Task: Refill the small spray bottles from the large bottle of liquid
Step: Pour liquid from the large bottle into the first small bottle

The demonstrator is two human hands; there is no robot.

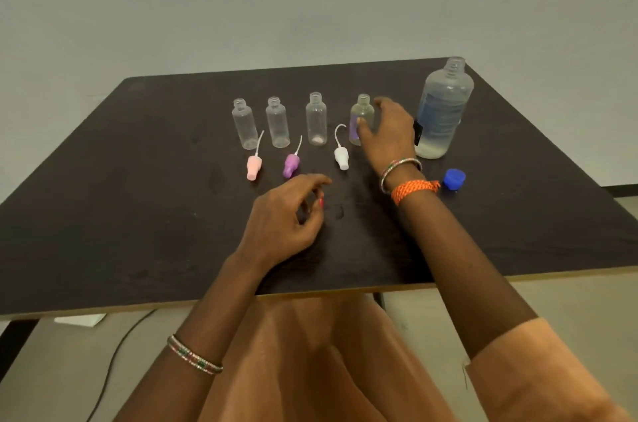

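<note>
Several small clear bottles stand uncapped in a row on the dark table point(138, 179): the left one point(245, 124), a second point(278, 124), a third point(316, 121) and the rightmost point(360, 117). My right hand point(390, 131) curls round the rightmost small bottle, thumb on its front; a purple tint shows through it. The large bottle point(443, 110) stands uncapped just right of that hand, partly filled with clear liquid. Its blue cap point(454, 178) lies in front. My left hand point(290, 217) hovers low over the table with loosely curled fingers, holding nothing.
Three spray tops with thin tubes lie in front of the row: pink point(254, 166), purple point(291, 164) and white point(341, 155). The table's front edge runs just before my lap. A cable lies on the floor at the lower left.
</note>
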